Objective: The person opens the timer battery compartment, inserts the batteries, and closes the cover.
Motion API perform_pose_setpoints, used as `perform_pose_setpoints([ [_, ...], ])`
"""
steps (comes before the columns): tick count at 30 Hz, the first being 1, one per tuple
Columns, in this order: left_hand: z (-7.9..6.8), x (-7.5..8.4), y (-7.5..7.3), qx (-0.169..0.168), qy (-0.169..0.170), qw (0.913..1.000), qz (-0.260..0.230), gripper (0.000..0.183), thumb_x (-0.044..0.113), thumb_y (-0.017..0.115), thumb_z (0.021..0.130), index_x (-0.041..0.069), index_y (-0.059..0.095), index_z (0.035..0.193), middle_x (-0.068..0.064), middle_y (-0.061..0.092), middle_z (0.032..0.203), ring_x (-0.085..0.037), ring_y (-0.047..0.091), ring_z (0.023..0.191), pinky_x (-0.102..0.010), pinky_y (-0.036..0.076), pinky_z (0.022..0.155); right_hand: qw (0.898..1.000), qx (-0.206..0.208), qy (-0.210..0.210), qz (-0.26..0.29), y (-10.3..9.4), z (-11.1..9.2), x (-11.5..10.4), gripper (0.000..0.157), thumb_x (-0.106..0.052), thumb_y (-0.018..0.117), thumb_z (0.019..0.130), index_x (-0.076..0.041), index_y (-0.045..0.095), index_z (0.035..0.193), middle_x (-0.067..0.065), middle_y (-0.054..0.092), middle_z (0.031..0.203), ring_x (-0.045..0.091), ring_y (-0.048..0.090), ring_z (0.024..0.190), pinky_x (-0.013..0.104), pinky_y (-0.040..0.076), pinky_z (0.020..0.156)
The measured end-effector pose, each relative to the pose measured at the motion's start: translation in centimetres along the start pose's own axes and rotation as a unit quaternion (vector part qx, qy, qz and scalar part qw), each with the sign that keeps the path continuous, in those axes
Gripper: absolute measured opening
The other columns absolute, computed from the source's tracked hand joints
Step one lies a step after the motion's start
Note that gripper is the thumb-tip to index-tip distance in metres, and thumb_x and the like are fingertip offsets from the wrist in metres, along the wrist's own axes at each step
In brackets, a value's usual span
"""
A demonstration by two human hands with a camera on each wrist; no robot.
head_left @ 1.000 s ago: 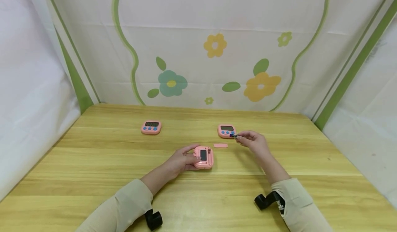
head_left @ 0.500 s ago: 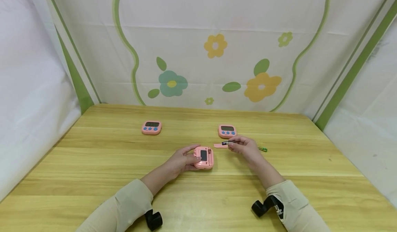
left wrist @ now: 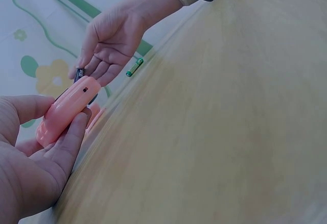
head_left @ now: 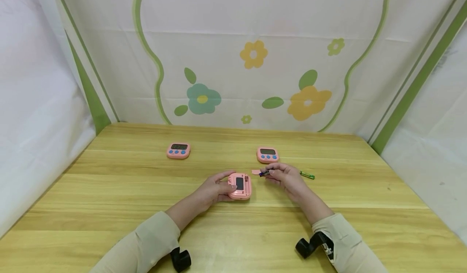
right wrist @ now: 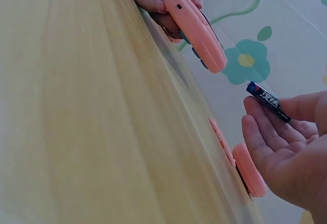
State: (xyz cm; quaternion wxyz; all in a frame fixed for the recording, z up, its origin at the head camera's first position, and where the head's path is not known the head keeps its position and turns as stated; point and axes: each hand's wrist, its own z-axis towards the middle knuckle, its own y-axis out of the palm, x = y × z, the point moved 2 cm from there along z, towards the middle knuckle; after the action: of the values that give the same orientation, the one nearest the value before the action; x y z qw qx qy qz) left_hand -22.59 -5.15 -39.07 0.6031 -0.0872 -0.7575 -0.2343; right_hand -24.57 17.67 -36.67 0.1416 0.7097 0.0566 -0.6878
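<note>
My left hand (head_left: 213, 191) grips a pink digital timer (head_left: 245, 188) by its left side, thumb on the back. The timer's back faces up, and its battery slot lies uncovered along the right. In the right wrist view its blue buttons point down toward the table. My right hand (head_left: 288, 178) pinches a dark AAA-size battery (right wrist: 268, 101) between thumb and fingers, just right of the timer and apart from it. Partly hidden behind the right fingers lies the pink battery cover (head_left: 256, 172) on the table.
A green battery (head_left: 307, 175) lies on the table right of my right hand. Two more pink timers, face up, sit farther back: one at the left (head_left: 178, 150), one just behind the right hand (head_left: 268, 154). A flowered white cloth (head_left: 226, 62) hangs behind the wooden table.
My right hand has moved left and toward me with the dark battery, from beside the back right timer to near the held one. The green battery has come into view. The left hand stays still.
</note>
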Motion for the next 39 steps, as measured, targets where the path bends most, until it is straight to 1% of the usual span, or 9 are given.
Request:
perform_pose_setpoints([
  [5,0.0,0.0,0.0,0.001,-0.002,1.0000,-0.004,0.060,0.002,0.058,0.079,0.004,0.032,0.133,-0.017,0.054,0.098,-0.017,0.056,0.073,-0.036,0.049,0.072,1.000,0.018,0.008,-0.002,0.0,0.0,0.1,0.018,0.000,0.045,0.088,0.008,0.052,0.102,0.011,0.058,0.093,0.018,0.058,0.083,0.044,0.040,0.084],
  [7,0.0,0.0,0.0,0.003,-0.005,1.0000,-0.002,0.060,0.002,0.059,0.079,0.004,0.032,0.133,-0.016,0.055,0.096,-0.016,0.055,0.071,-0.035,0.049,0.071,1.000,0.025,0.014,-0.007,0.0,0.1,0.1,0.022,-0.001,0.044,0.089,0.009,0.049,0.108,0.010,0.058,0.090,0.017,0.058,0.080,0.041,0.043,0.082],
  [11,-0.1,0.1,0.1,0.004,-0.005,1.0000,0.000,0.060,0.002,0.058,0.079,0.004,0.032,0.133,-0.016,0.055,0.097,-0.017,0.056,0.073,-0.036,0.049,0.072,0.998,0.040,0.035,-0.016,-0.1,0.2,0.2,0.033,-0.004,0.039,0.092,0.011,0.034,0.120,0.008,0.058,0.083,0.016,0.059,0.075,0.034,0.048,0.074],
  [13,-0.2,0.2,0.1,0.002,-0.003,1.0000,0.001,0.059,0.002,0.058,0.080,0.004,0.031,0.133,-0.017,0.055,0.100,-0.018,0.056,0.075,-0.036,0.049,0.072,0.998,0.049,0.045,-0.018,-0.1,0.2,0.3,0.034,-0.006,0.039,0.092,0.010,0.030,0.121,0.008,0.058,0.080,0.016,0.060,0.072,0.031,0.050,0.071],
  [15,-0.2,0.2,0.1,0.001,-0.002,1.0000,0.000,0.059,0.002,0.058,0.080,0.004,0.031,0.133,-0.018,0.055,0.102,-0.018,0.057,0.077,-0.036,0.049,0.073,0.997,0.054,0.050,-0.024,-0.1,0.3,0.3,0.032,-0.008,0.040,0.092,0.010,0.031,0.117,0.007,0.058,0.078,0.016,0.060,0.069,0.029,0.050,0.066],
  [20,-0.2,0.3,0.1,0.001,0.000,1.0000,0.001,0.059,0.002,0.058,0.080,0.003,0.031,0.133,-0.018,0.055,0.101,-0.018,0.057,0.077,-0.036,0.049,0.073,0.996,0.063,0.056,-0.038,0.0,0.2,0.4,0.026,-0.010,0.046,0.090,0.009,0.039,0.106,0.008,0.057,0.074,0.016,0.059,0.063,0.023,0.049,0.055],
  [26,-0.1,0.2,0.0,-0.002,-0.001,1.0000,0.002,0.060,0.003,0.058,0.080,0.003,0.031,0.133,-0.016,0.056,0.099,-0.016,0.056,0.073,-0.036,0.049,0.072,0.994,0.072,0.070,-0.040,0.5,0.1,0.8,0.031,-0.006,0.049,0.087,0.011,0.044,0.113,0.014,0.059,0.084,0.018,0.060,0.065,0.019,0.045,0.048],
  [33,0.1,0.0,-0.1,0.005,-0.011,0.9999,-0.007,0.060,0.002,0.058,0.079,0.005,0.032,0.133,-0.018,0.055,0.102,-0.020,0.057,0.079,-0.035,0.049,0.072,0.995,0.048,0.081,-0.042,1.2,-0.1,0.7,0.037,-0.003,0.049,0.086,0.008,0.041,0.120,0.020,0.057,0.102,0.019,0.060,0.074,0.021,0.047,0.055],
  [39,0.2,0.1,0.0,0.009,-0.015,0.9998,-0.010,0.059,0.000,0.057,0.079,0.005,0.032,0.133,-0.021,0.053,0.107,-0.023,0.057,0.084,-0.036,0.049,0.073,0.996,-0.035,0.072,-0.042,1.6,-0.2,0.5,0.047,0.003,0.049,0.085,0.009,0.031,0.128,0.028,0.046,0.114,0.022,0.057,0.084,0.026,0.048,0.067],
])
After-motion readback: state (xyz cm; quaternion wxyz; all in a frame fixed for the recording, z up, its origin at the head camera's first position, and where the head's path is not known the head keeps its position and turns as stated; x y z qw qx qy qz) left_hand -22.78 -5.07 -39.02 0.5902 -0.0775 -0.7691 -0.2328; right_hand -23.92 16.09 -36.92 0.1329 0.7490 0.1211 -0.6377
